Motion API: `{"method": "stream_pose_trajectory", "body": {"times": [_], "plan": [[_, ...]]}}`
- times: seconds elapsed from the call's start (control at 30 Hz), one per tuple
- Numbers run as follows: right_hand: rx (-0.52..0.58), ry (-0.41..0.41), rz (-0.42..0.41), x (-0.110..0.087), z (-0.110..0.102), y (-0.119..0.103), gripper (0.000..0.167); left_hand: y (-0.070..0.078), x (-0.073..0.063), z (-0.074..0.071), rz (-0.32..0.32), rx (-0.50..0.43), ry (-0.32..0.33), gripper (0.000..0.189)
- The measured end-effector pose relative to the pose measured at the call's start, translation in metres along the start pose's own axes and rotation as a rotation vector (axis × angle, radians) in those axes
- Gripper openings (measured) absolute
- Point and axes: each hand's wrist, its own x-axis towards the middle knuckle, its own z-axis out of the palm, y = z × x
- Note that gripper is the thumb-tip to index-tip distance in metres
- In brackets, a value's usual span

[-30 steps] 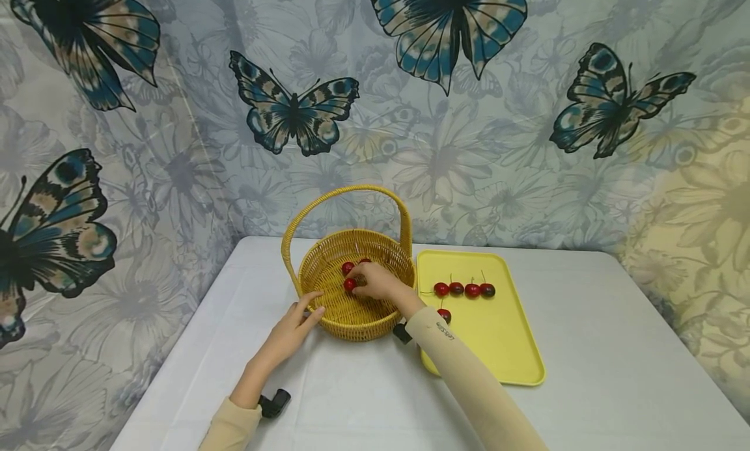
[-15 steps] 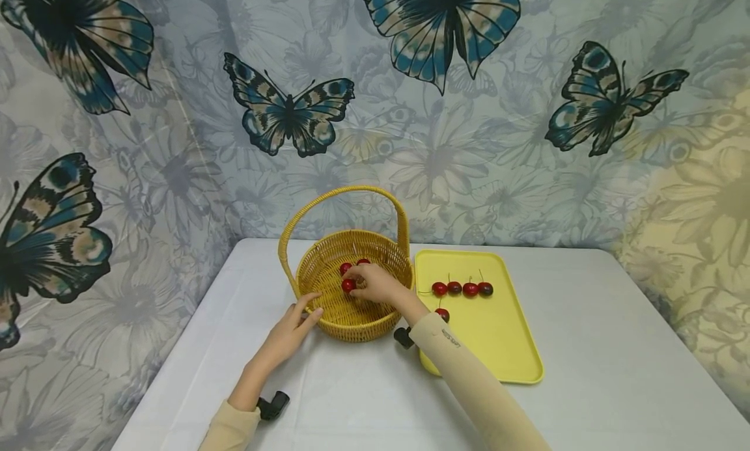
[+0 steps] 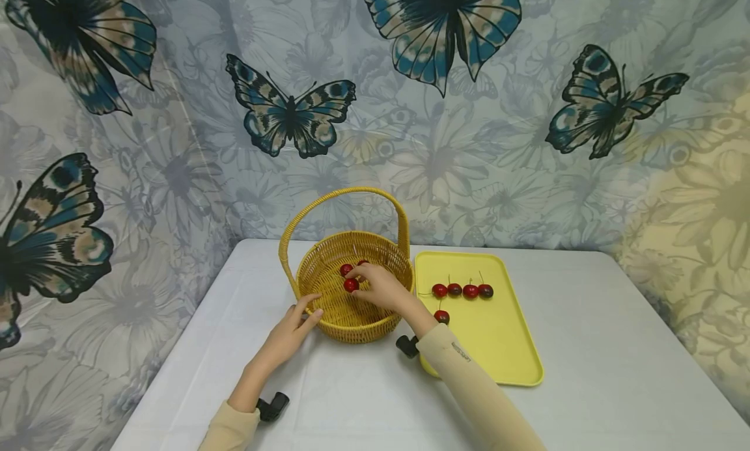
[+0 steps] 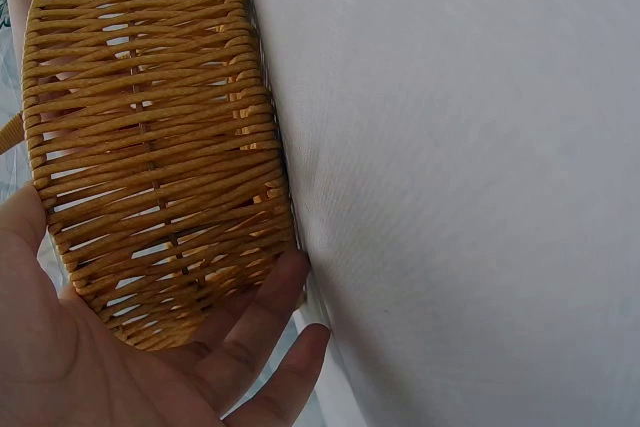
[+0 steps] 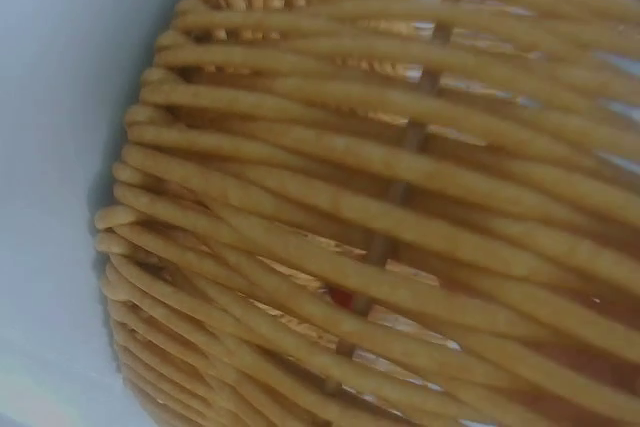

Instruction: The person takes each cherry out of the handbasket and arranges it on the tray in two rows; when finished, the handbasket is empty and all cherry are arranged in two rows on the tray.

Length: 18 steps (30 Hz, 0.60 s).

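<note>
A yellow wicker basket point(image 3: 357, 334) with a tall arched handle stands on the table. My left hand point(image 3: 288, 334) holds its left side, thumb and a finger over the rim; in the left wrist view the other fingers point(image 4: 270, 332) lie against the outer wall. Inside the basket, my right hand point(image 3: 383, 288) pinches a red cherry point(image 3: 351, 285) between thumb and fingers, low over the woven bottom. Another cherry point(image 3: 346, 269) lies just behind it, and a further cherry point(image 3: 363, 262) is partly hidden by the hand. Basket weave point(image 5: 300, 187) fills most of the right wrist view.
Right of the basket is a yellow tray point(image 3: 498, 360). A row of several stemmed cherries point(image 3: 470, 291) lies across its back part, with one more cherry point(image 3: 442, 317) nearer the right sleeve. White cloth covers the table point(image 3: 615, 347); a butterfly-print backdrop point(image 3: 445, 158) hangs behind.
The right hand and its cherry have shifted very slightly to the right within the basket, and the right forearm has moved a little toward the person. The left hand stays at the basket.
</note>
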Motion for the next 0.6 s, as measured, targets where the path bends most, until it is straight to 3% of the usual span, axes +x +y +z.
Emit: {"method": "stream_pose_trajectory", "body": {"times": [0.2,0.6], "plan": [[0.041,0.03,0.021,-0.01,-0.002,-0.004,0.035,0.002,-0.001,0.0,-0.001,0.004,-0.004,0.05],[0.038,0.157,-0.022,-0.029,-0.006,-0.014,0.035,0.002,-0.001,-0.002,-0.002,-0.004,-0.002,0.051]]}}
